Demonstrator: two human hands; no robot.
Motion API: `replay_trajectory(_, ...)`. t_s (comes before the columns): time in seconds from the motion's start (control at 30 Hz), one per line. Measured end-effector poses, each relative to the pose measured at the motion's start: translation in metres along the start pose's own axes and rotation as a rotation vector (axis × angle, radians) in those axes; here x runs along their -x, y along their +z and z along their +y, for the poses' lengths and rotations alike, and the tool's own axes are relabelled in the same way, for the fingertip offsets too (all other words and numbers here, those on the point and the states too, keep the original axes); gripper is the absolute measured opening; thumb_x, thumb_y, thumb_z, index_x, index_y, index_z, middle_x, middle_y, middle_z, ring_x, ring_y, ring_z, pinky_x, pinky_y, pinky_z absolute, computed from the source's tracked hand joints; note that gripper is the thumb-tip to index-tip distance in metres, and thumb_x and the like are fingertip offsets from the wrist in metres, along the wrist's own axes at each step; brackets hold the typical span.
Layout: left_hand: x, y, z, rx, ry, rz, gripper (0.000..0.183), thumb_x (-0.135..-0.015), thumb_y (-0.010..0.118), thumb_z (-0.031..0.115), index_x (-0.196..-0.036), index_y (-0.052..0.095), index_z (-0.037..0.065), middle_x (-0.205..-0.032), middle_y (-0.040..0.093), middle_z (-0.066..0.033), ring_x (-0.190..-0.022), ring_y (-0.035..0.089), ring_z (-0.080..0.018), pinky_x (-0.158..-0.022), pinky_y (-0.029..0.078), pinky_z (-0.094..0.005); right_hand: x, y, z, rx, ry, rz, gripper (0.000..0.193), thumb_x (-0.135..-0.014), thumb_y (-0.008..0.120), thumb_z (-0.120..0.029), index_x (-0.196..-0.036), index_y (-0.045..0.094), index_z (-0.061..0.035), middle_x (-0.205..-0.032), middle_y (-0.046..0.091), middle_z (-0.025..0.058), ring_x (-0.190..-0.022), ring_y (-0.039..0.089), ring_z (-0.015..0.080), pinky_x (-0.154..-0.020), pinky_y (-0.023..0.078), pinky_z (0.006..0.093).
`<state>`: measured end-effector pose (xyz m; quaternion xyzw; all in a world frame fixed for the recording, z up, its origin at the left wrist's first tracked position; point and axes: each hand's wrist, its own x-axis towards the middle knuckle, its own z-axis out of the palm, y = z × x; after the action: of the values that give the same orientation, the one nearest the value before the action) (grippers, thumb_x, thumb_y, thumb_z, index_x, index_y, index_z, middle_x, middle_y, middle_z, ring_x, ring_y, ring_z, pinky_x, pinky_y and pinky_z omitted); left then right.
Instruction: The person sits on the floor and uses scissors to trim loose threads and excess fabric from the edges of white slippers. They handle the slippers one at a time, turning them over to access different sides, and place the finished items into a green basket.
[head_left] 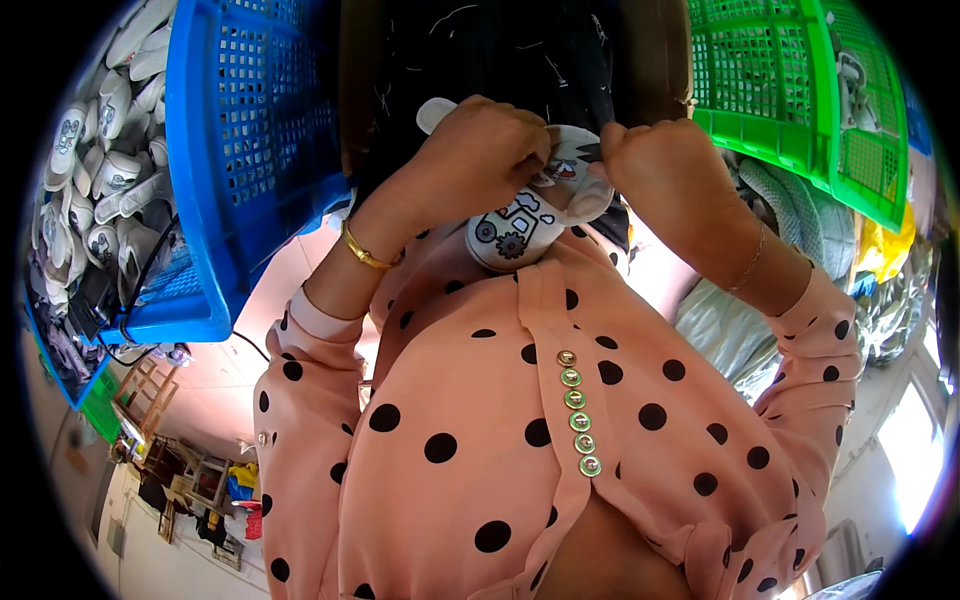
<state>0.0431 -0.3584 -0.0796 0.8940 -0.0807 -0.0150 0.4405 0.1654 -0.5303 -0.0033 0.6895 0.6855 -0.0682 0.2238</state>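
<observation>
In front of my chest is a small white shoe [515, 240] with a cartoon print of gears and a vehicle on its upper. Beside it, another pale printed piece [580, 200], apparently a second shoe, lies between my hands. My left hand [480, 160] is closed over the shoes from above, its fingertips curled inward and partly hidden. My right hand [665, 170] is closed in a pinch at the right edge of the second piece. A dark, pointed bit [590, 152] shows by its fingertips; I cannot tell what it is.
A blue plastic crate [205, 200] stands at the left, beside a heap of similar white shoes [110, 170]. On the right is a green crate [765, 90], with clear plastic bags [730, 325] below it. Dark cloth [480, 50] lies beyond my hands.
</observation>
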Motion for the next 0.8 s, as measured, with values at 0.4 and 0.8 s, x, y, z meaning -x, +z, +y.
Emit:
replay_trajectory(0.4, -0.004, -0.002, -0.001, -0.001, 0.015, -0.021, 0.011, -0.072, 0.069, -0.001, -0.083, 0.071, -0.004, -0.089, 0.069, -0.015, -0.075, 0.067, -0.0291, -0.068, 0.053, -0.0339, -0.012, 0.018, -0.018, -0.046, 0.169, -0.066, 0.009, -0.069, 0.069, -0.009, -0.077, 0.064, -0.0073, -0.066, 0.056, 0.0001, -0.061, 0.065, 0.015, -0.049, 0.041, 0.0291)
replay_trajectory(0.8, -0.004, -0.006, -0.001, 0.117, -0.076, -0.07, 0.016, -0.071, 0.068, -0.002, -0.086, 0.073, -0.002, -0.092, 0.07, -0.0148, -0.077, 0.068, -0.0284, -0.069, 0.054, -0.031, -0.024, 0.023, -0.021, 0.032, 0.139, -0.151, 0.004, -0.07, 0.069, -0.014, -0.073, 0.069, -0.0152, -0.072, 0.057, -0.0023, -0.063, 0.062, 0.0132, -0.048, 0.038, 0.0289)
